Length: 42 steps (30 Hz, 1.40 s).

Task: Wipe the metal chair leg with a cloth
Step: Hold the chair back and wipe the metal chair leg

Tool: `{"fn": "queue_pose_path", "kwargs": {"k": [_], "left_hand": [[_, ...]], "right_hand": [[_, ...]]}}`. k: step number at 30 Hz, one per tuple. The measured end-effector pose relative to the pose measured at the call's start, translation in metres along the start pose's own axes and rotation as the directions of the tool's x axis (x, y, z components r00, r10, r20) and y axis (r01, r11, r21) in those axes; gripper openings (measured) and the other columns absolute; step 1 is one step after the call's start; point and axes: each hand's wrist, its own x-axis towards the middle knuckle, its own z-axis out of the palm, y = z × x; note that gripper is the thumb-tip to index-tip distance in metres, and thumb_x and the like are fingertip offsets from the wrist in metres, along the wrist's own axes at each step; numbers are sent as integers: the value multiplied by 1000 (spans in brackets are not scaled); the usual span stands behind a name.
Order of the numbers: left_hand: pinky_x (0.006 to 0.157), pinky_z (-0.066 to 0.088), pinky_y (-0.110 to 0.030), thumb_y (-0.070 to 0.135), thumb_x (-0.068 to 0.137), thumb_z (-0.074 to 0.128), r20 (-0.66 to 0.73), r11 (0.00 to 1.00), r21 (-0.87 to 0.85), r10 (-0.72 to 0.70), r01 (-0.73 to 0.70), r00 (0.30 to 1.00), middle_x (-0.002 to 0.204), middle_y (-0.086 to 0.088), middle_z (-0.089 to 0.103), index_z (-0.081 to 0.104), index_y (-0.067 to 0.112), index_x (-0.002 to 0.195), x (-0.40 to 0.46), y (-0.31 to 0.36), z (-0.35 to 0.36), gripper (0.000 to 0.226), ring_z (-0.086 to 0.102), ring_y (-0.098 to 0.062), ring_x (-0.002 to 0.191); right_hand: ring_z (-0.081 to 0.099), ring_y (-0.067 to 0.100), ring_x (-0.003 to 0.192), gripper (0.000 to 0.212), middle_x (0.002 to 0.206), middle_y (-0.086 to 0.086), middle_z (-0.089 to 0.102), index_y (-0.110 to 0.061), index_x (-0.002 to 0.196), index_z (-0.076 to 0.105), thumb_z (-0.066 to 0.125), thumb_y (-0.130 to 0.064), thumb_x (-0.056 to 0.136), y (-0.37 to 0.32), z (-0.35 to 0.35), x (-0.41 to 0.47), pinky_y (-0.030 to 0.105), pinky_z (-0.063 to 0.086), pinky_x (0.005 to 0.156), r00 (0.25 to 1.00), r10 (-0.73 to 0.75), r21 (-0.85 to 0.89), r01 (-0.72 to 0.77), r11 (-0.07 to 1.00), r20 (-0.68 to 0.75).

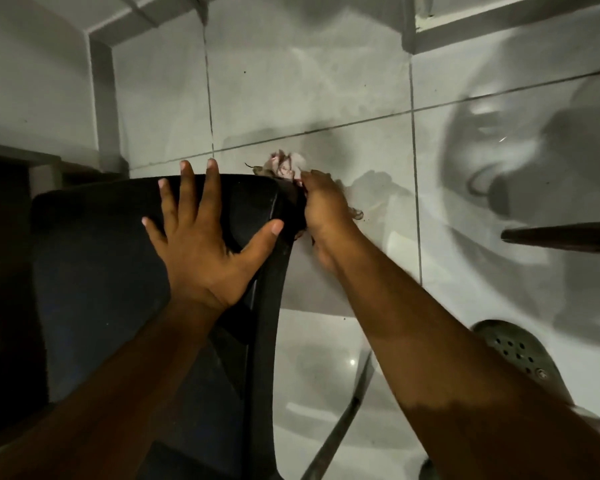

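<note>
A dark chair seat [97,271] fills the lower left of the head view, seen from above. My left hand [201,247] lies flat on its front right part, fingers spread, holding nothing. My right hand [323,216] is closed around a crumpled pale pinkish cloth [284,166] just past the seat's front right corner. The chair leg under that corner is hidden by the seat, the cloth and my hand. Another thin metal leg [343,424] slants across the floor at the bottom.
The floor is glossy pale tile [309,81] with dark grout lines and strong shadows. A dark pointed object [561,237] juts in from the right edge. My foot in a grey perforated clog [520,358] stands at lower right. Wall bases sit at top left and top right.
</note>
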Motion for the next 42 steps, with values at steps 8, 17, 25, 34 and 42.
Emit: {"fn": "queue_pose_path", "kwargs": {"k": [8, 17, 25, 34, 42], "left_hand": [[119, -6, -67, 83, 60, 31, 30, 999, 39, -37, 36, 999, 168, -1, -2, 5, 34, 155, 2, 13, -2, 110, -10, -29, 154], [122, -5, -59, 71, 71, 33, 13, 997, 40, 66, -67, 998, 167, 6, -3, 2, 39, 153, 3, 28, 4, 94, -8, -18, 154], [124, -3, -56, 67, 73, 37, 19, 998, 25, 52, -52, 998, 167, 8, 6, 9, 36, 153, 6, 29, 2, 90, -1, -16, 155], [123, 0, -59, 64, 76, 37, -14, 998, -6, 66, -66, 998, 166, 7, 12, 16, 35, 153, 5, 25, 4, 85, 4, -17, 155], [124, -1, -57, 65, 75, 35, -14, 997, -7, 77, -78, 997, 166, 5, 13, 16, 34, 153, 5, 27, 4, 86, 5, -18, 155]], "right_hand": [[20, 28, 155, 77, 171, 1, 17, -26, 139, 57, 36, -50, 69, 9, 4, -3, 56, 26, 120, 998, -56, -1, 56, 998, -11], [36, 35, 149, 62, 163, 6, 37, -23, 136, 61, 42, -41, 80, 42, -2, 60, 56, 41, 113, 991, 111, 190, -96, 977, -70], [60, 37, 111, 60, 136, 17, 53, -9, 124, 58, 41, -48, 81, 62, -23, 83, 37, 57, 58, 996, 19, 240, 4, 971, -93], [60, 30, 122, 57, 144, 12, 55, -15, 143, 51, 47, -34, 90, 29, 4, 29, 36, 54, 91, 992, 122, 424, -121, 897, 24], [65, 27, 106, 52, 130, 15, 65, -10, 141, 54, 39, -41, 102, 43, -16, 42, 38, 57, 77, 988, 111, 571, -155, 806, 111]]}}
